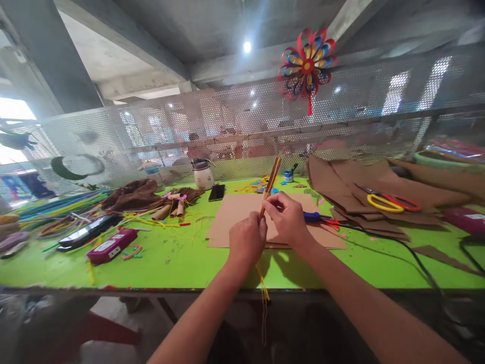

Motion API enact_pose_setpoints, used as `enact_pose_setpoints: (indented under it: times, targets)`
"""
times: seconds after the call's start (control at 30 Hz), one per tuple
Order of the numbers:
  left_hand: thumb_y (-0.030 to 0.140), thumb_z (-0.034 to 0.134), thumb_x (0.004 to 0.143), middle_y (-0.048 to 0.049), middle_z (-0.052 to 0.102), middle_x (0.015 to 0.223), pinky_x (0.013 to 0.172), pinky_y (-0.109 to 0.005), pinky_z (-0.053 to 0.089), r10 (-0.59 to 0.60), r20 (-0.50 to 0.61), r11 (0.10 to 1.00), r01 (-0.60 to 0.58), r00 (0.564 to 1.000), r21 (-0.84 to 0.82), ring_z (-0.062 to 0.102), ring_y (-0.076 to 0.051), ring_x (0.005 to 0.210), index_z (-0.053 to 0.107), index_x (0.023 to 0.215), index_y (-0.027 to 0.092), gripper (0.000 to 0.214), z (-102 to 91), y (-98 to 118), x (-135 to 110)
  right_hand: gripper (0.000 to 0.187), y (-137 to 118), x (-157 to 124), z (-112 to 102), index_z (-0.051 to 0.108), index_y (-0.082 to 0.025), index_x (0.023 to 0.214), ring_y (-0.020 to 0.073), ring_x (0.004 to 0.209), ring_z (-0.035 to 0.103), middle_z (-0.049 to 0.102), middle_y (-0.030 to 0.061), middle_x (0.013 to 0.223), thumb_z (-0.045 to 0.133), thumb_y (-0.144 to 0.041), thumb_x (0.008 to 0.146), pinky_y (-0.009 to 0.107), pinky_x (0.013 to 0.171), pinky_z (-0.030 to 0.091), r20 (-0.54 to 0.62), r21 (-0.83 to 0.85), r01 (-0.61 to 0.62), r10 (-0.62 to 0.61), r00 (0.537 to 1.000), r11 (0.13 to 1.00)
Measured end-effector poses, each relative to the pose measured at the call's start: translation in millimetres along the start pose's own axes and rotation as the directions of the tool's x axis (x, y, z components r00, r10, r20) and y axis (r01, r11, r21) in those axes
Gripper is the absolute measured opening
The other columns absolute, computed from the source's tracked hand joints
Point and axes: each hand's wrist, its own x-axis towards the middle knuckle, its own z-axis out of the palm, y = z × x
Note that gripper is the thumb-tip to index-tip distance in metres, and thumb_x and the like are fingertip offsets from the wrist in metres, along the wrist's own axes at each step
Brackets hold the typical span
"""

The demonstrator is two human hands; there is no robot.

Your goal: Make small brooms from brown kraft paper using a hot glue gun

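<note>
My left hand is closed in a fist around the lower part of a narrow brown stick, which leans slightly right and has lighter lines along it. Thin yellow strings hang below that fist, past the table edge. My right hand has its thumb and finger pinched together at the stick's side, just above the left; whether something small is between the fingertips I cannot tell. Beneath both hands lie flat sheets of brown card. A blue-handled tool rests on the card by my right wrist.
To the right are stacked brown sheets with yellow-and-red-handled scissors and a black cable. On the left are a magenta box, a black device, paper rolls and coloured stems. A phone lies behind.
</note>
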Motion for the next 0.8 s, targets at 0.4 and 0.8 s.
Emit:
enact_pose_setpoints:
  times: [0.4, 0.8]
  targets:
    - [0.028, 0.035, 0.094, -0.0109, 0.070, 0.083, 0.062, -0.029, 0.037, 0.040, -0.065, 0.998, -0.037, 0.997, 0.055, 0.065, -0.025, 0.076, 0.058, 0.095, 0.017, 0.026, 6.8, -3.6, -3.2, 0.028, 4.2, 2.2, 4.0, 0.054, -0.020, 0.072, 0.0139, 0.052, 0.048, 0.055, -0.0016, 0.060, 0.070, -0.044, 0.070, 0.028, 0.052, 0.039, -0.150, 0.055, -0.162, 0.168, 0.974, 0.985]
    - [0.023, 0.054, 0.081, -0.0099, 0.063, 0.072, 0.078, -0.036, 0.039, -0.173, -0.061, 0.812, 0.107, 0.983, -0.573, 0.060, -0.027, 0.080, 0.060, 0.076, 0.017, 0.010, 11.1, -22.5, 0.8, 0.017, -27.6, -26.1, 12.0, 0.062, -0.019, 0.072, 0.0162, 0.062, 0.055, 0.061, 0.0021, 0.067, 0.059, -0.034, 0.082, 0.029, 0.060, 0.044, 0.296, 0.217, -0.124, 0.056, 0.953, 0.968]
